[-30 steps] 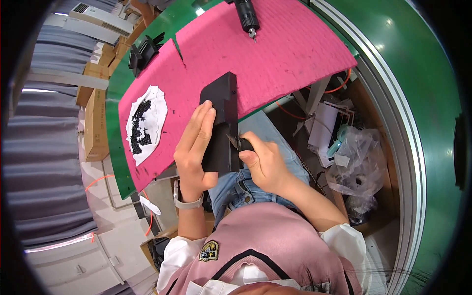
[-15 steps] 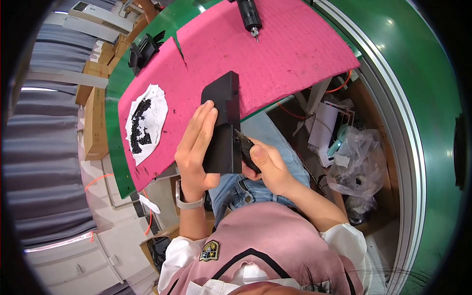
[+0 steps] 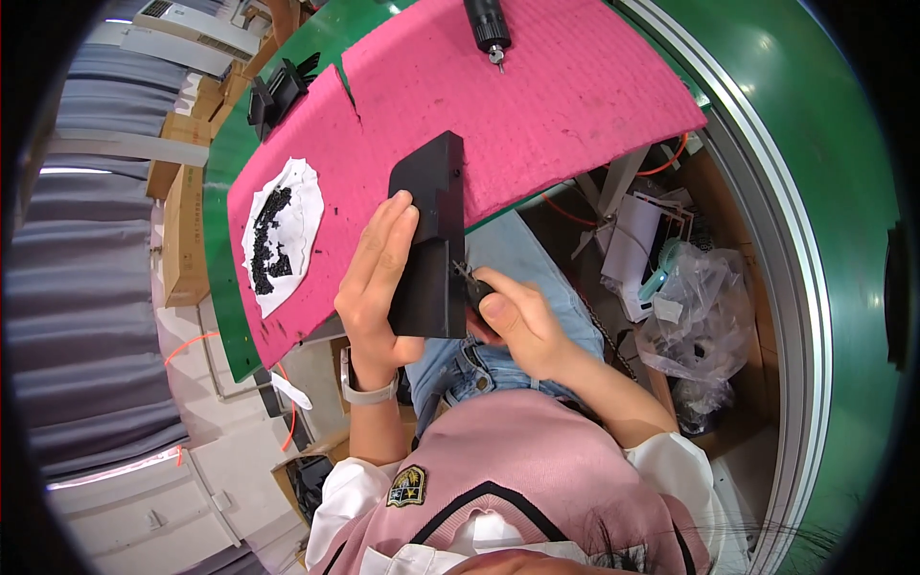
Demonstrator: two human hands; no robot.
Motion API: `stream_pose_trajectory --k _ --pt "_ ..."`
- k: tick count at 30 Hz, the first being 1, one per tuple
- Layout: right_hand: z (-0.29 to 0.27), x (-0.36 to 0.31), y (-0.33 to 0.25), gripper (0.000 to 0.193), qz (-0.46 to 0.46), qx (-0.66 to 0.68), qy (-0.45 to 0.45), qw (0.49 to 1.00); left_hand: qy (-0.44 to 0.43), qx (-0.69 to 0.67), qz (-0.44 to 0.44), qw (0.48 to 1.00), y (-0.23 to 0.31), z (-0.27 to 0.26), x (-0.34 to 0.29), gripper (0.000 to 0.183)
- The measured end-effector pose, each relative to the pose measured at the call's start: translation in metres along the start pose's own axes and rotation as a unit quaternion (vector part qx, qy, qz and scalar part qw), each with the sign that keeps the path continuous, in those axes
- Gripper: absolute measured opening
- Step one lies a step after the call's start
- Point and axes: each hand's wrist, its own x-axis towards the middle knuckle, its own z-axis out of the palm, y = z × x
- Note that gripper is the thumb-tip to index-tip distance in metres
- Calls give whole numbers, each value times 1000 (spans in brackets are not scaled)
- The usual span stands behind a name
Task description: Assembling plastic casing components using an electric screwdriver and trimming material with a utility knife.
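A black angular plastic part (image 3: 426, 287), long with a stepped edge, is held upright in front of me. My left hand (image 3: 372, 278) grips it from the left, fingers laid along its face and the thumb near its lower end. In my right hand (image 3: 522, 326) is a dark-handled tool (image 3: 476, 290) with a narrow pointed metal tip; the fingers hide most of it, so its exact kind cannot be told. The tip touches or nearly touches the part's right edge, about halfway down.
A pink mat (image 3: 402, 86) covers part of the green table (image 3: 225, 316). On it lie a white cloth (image 3: 305, 211) with black scraps and a black power screwdriver-like tool (image 3: 488, 29). Another black part (image 3: 278, 96) sits far left. A clear plastic bag (image 3: 700, 321) is below right.
The tool in my right hand has shifted slightly down along the part's edge, and its handle has turned a little. Both hands keep their hold.
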Motion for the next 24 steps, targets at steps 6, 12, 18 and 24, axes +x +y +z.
stream_pose_trajectory --k 6,12,18,24 --pt "-27 10 4 34 -192 -362 33 911 0 -25 15 1000 -1 -1 0 67" --pt "-33 22 -19 34 -229 -515 8 826 -4 -49 20 999 1 -6 2 63" --pt "-16 22 -23 32 -215 -491 13 844 18 -71 -5 997 -1 -6 0 59" --pt "10 13 -19 31 -125 -373 56 918 14 -32 -3 999 -1 -2 -4 57"
